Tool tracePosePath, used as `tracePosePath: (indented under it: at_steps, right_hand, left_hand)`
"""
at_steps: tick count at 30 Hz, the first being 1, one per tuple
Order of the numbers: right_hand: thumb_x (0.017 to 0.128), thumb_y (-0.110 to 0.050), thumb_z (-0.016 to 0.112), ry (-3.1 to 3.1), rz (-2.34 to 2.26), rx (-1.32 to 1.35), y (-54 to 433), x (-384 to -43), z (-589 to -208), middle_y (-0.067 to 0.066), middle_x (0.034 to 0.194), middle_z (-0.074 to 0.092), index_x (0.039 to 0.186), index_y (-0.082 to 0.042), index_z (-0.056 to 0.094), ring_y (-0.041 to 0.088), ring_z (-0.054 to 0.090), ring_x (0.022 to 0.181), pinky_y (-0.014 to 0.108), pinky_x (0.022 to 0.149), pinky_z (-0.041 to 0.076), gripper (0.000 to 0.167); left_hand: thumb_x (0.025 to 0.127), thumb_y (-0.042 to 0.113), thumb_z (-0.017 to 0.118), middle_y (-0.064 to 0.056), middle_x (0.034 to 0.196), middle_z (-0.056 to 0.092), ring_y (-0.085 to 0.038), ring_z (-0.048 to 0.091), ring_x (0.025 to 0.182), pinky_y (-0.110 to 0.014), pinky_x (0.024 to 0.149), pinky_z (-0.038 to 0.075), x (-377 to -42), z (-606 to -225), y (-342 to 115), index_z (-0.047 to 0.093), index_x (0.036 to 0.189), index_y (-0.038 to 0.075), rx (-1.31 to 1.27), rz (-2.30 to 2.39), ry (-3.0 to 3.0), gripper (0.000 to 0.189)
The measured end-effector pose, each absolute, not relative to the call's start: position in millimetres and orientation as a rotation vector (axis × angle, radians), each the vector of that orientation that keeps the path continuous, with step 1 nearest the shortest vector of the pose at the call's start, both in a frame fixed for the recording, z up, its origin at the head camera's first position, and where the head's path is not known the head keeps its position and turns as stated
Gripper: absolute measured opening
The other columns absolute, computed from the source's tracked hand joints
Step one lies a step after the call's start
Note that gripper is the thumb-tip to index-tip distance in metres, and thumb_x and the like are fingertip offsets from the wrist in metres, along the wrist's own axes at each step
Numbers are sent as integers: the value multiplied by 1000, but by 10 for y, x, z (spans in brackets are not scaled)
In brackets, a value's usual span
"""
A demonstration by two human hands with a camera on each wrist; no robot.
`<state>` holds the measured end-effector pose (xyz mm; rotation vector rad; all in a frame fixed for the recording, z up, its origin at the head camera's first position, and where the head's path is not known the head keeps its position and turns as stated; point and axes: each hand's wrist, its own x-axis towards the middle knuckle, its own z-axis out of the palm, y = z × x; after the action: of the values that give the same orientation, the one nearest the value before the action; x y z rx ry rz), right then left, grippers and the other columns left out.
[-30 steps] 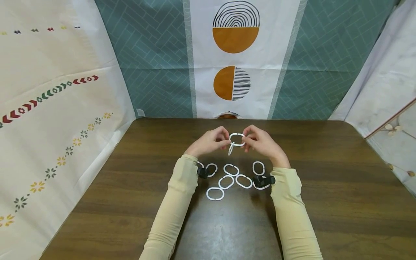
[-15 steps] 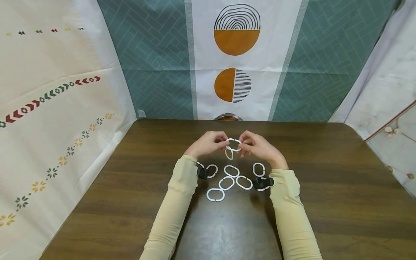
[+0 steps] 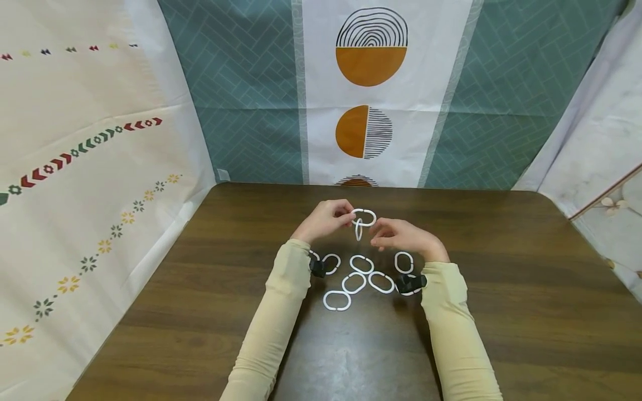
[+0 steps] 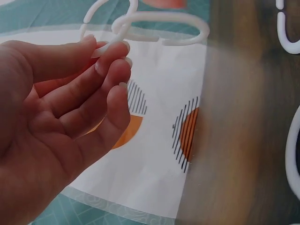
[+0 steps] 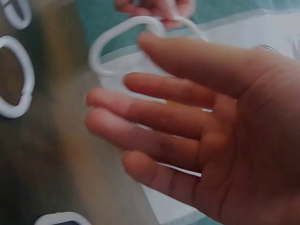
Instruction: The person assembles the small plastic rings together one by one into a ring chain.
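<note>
Head view: above the tabletop (image 3: 501, 312), toward its far edge and about midway between its left and right edges, the left hand (image 3: 325, 219) is pinching a white oval link (image 3: 374, 218) between thumb and fingertips. A second link (image 3: 361, 231) is hanging looped through it (a small gap is showing in the upper one's rim). The right hand (image 3: 405, 236) is hovering just beside the pair, on the side toward the tabletop's right edge; its fingers are bending loosely, standing apart from the thumb and gripping nothing.

Farther from the far edge, a cluster of three links (image 3: 368, 272) is lying flat, with a fourth link (image 3: 337, 309) resting just beside it, farthest from that edge. Toward the left edge, another link (image 3: 339, 263) is lying by the left wrist camera (image 3: 317, 269), which is partly covering one more. Toward the right edge, a link (image 3: 403, 272) is lying near the right wrist camera (image 3: 411, 283), which is partly hiding its neighbor.
</note>
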<state>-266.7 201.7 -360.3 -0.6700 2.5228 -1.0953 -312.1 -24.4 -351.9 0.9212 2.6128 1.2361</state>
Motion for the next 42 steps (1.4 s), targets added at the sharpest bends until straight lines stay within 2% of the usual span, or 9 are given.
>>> tracePosePath:
  at_steps: [6, 8, 16, 19, 23, 27, 30, 36, 42]
  right_hand:
    - [93, -16, 62, 2528, -882, -803, 1844, -2715, -3734, 14, 103, 69, 115, 3, 60, 20, 65, 92, 35, 84, 52, 29]
    - [91, -15, 64, 2513, -866, -831, 1792, -2719, -3761, 13, 104, 68, 116, 0, 60, 20, 63, 94, 34, 84, 51, 30]
    - [75, -8, 75, 2533, -705, -895, 1677, -2684, -3804, 17, 123, 53, 119, -7, 61, 32, 50, 109, 44, 94, 42, 46]
    - [72, -8, 78, 2576, -622, -893, 1648, -2668, -3829, 18, 127, 50, 115, -11, 62, 34, 45, 114, 47, 97, 39, 45]
    - [71, -7, 80, 2594, -589, -856, 1617, -2664, -3832, 14, 117, 52, 108, -10, 61, 30, 45, 107, 42, 92, 39, 41]
    - [70, -2, 79, 2547, -663, -840, 1622, -2688, -3845, 8, 92, 54, 102, -4, 55, 19, 48, 86, 28, 77, 40, 40]
    - [73, 0, 77, 2502, -722, -835, 1623, -2712, -3861, 4, 78, 51, 96, -2, 52, 12, 46, 72, 23, 67, 38, 33]
    - [85, -9, 66, 2536, -671, -831, 1672, -2722, -3853, 0, 76, 56, 88, -4, 62, 8, 47, 69, 22, 66, 39, 8]
    - [87, -10, 64, 2585, -671, -869, 1769, -2718, -3790, 3, 79, 61, 86, -6, 68, 8, 50, 71, 24, 67, 42, 6]
  left_hand:
    - [95, 17, 61, -10, 84, 71, -24, 67, 82, -22, 72, 48, -3116, -3542, -230, 65, 98, 5, 930, 1227, 2634, 12]
    - [96, 17, 60, -12, 86, 71, -27, 68, 83, -22, 71, 48, -3120, -3537, -231, 65, 98, 5, 945, 1229, 2629, 13]
    - [96, 16, 60, -15, 87, 71, -30, 68, 85, -24, 72, 50, -3129, -3493, -262, 65, 99, 3, 924, 1252, 2624, 14]
    - [96, 17, 60, -15, 87, 70, -32, 68, 86, -25, 73, 50, -3134, -3508, -277, 64, 99, 4, 916, 1260, 2613, 14]
    - [96, 17, 60, -13, 85, 70, -33, 68, 86, -24, 73, 50, -3142, -3532, -282, 64, 97, 4, 915, 1269, 2604, 13]
    - [96, 16, 59, -17, 86, 70, -36, 68, 87, -23, 72, 49, -3132, -3530, -266, 64, 99, 1, 928, 1265, 2588, 15]
    - [96, 16, 59, -19, 87, 70, -37, 68, 88, -23, 71, 48, -3127, -3526, -266, 64, 99, 1, 932, 1261, 2586, 16]
    - [97, 16, 59, -14, 89, 70, -35, 69, 89, -23, 71, 49, -3144, -3552, -255, 64, 99, 3, 906, 1243, 2573, 14]
    - [96, 17, 60, -12, 90, 70, -36, 67, 92, -23, 69, 47, -3140, -3549, -265, 64, 100, 5, 879, 1231, 2569, 14]
